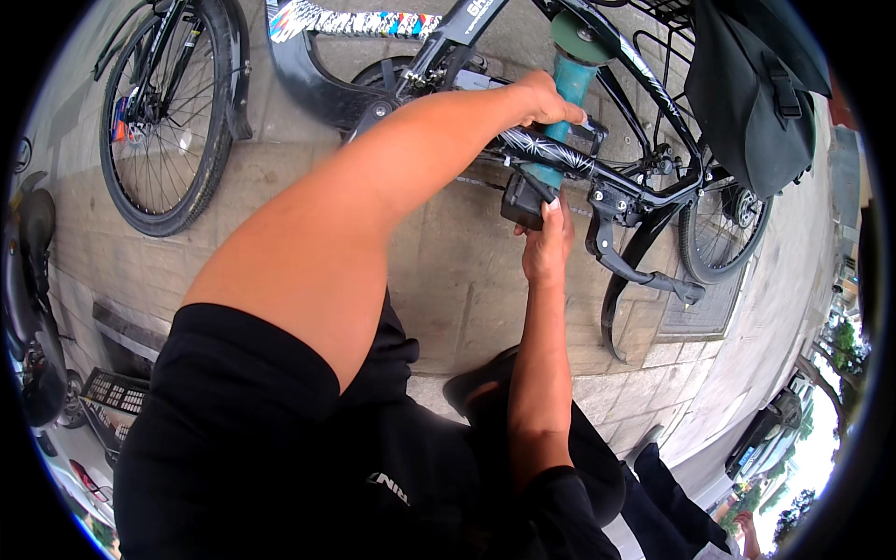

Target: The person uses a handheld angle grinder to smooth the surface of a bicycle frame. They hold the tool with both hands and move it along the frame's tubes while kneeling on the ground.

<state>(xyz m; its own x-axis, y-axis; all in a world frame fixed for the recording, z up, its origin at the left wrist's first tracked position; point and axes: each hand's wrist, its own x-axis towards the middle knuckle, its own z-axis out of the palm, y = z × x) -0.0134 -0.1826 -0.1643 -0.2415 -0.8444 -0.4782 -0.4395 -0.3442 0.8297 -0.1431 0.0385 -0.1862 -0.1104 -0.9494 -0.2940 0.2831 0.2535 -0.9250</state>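
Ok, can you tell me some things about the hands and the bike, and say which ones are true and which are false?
1. The left hand grips the teal power tool. True.
2. The right hand rests on the pavement. False: it touches the tool's black battery end.
3. The bicycle has a black frame. True.
4. The black pannier bag lies on the ground. False: it hangs by the rear wheel.

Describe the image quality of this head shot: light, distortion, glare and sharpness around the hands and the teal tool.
Head view: soft, even daylight with no hard shadows on the paving; strong fisheye bending, with a black rim around the circle; sky at the lower right is blown out white. The left hand and right hand on the teal tool look fairly sharp, as does the bicycle frame; the edges are softer.
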